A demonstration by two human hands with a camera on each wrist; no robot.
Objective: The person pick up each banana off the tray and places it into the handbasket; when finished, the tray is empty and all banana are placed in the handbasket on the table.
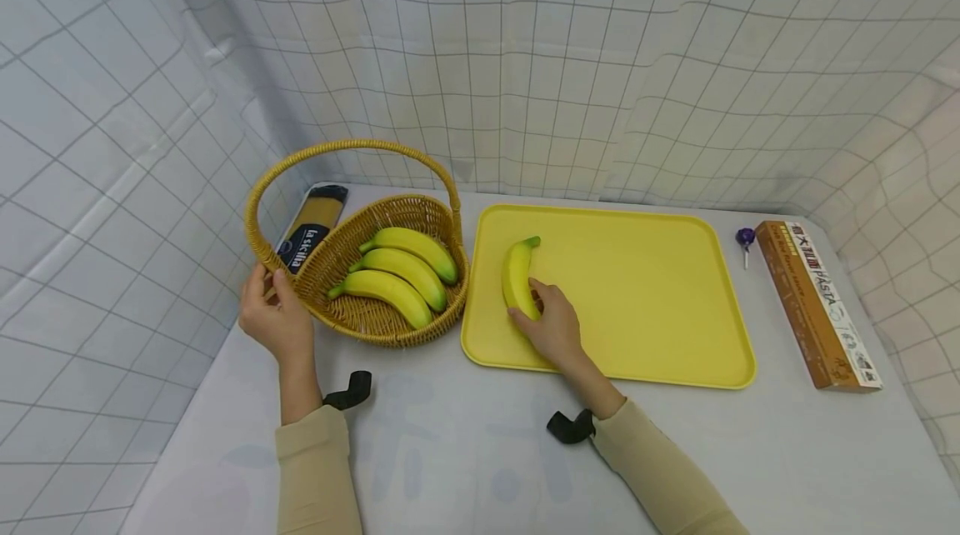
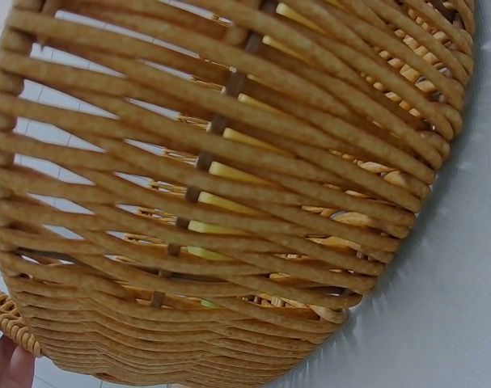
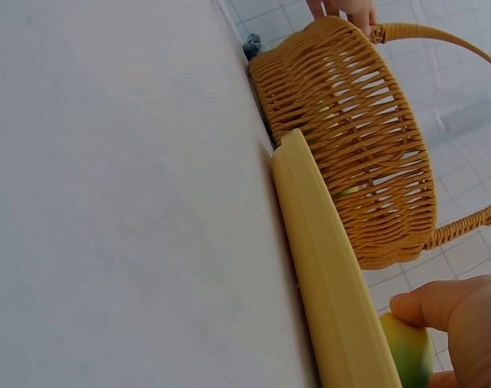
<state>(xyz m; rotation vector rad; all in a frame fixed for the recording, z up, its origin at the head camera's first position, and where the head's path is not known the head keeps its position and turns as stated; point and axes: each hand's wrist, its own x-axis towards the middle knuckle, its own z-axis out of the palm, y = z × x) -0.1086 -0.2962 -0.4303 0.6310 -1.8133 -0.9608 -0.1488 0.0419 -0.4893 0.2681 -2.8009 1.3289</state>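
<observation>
A wicker basket (image 1: 401,341) with a tall arched handle (image 1: 352,145) stands on the left of the table, with three bananas (image 1: 405,247) side by side in it. My left hand (image 1: 277,314) pinches the handle's lower left end at the basket's rim; in the left wrist view its fingertips (image 2: 17,368) show at the corner. On the yellow tray (image 1: 637,293), near its left end, a single banana (image 1: 516,272) points stem away from me. My right hand (image 1: 555,327) holds this banana's near end between thumb and fingers. In the right wrist view, its greenish tip (image 3: 411,352) shows beside the thumb.
A pasta bag (image 1: 315,218) with a dark label lies behind the basket's left side. Right of the tray are a purple lollipop (image 1: 745,239) and a brown pasta box (image 1: 817,306). Grid-patterned curtains (image 1: 555,77) enclose the table at the back and sides.
</observation>
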